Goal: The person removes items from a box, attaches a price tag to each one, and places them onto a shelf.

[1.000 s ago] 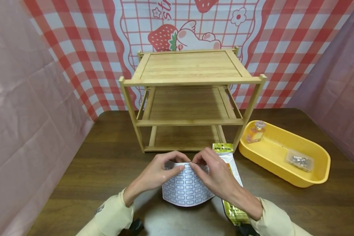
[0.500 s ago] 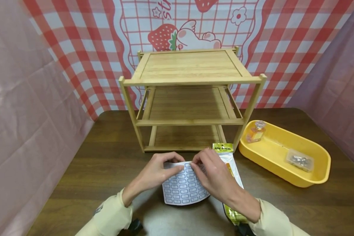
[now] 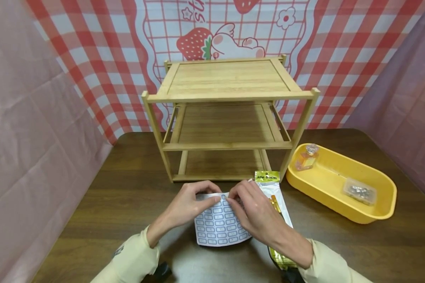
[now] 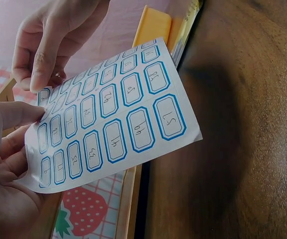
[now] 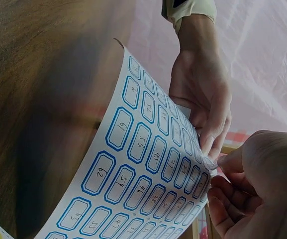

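the left hand (image 3: pixel 187 205) pinches a hand-numbered label sheet (image 3: pixel 219 226) above the surface (image 3: pixel 127 196), the right hand (image 3: pixel 257 212) pinching its top edge. a rack (image 3: pixel 231 78) stands behind.

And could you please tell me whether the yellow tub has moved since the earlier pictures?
No, the yellow tub sits in the same place beside the wooden rack.

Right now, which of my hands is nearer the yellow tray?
Your right hand. In the head view it sits between the tray and your left hand, partly covering the brush packet; the left hand is clear of that packet.
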Demonstrator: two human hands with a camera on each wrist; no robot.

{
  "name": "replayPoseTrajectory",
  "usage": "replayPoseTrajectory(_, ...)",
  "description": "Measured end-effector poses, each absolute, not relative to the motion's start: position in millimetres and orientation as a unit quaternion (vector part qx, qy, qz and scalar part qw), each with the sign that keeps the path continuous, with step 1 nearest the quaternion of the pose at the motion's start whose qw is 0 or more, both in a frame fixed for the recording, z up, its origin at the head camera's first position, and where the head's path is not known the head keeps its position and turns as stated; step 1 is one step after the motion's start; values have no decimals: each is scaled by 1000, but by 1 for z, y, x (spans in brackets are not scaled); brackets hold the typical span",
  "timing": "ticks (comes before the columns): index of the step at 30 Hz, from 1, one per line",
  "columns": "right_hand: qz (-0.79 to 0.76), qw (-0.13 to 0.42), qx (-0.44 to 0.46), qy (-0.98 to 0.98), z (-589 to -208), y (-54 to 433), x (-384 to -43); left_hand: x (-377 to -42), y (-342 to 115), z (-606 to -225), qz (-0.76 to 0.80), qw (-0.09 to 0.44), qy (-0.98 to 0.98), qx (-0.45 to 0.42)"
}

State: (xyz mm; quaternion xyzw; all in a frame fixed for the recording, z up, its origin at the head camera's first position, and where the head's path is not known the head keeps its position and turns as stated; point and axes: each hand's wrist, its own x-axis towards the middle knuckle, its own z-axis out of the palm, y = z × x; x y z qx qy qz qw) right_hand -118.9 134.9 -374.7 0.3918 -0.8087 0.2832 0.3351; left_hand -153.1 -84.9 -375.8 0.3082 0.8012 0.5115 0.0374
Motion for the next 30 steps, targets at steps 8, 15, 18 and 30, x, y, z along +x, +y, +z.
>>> replayPoseTrajectory(8,293,305,390,-818,-375,136,-116,-154,-84,-376,509,41,805,302)
replayPoseTrajectory(15,308,297,394,-813,-376,137,-116,-153,-84,-375,510,35,802,308)
replayPoseTrajectory(18,313,302,399,-807,-375,138,-117,-153,-84,-375,509,31,804,306)
replayPoseTrajectory(30,402,288,368,-787,-375,151,-128,-151,-88,-371,509,46,797,320)
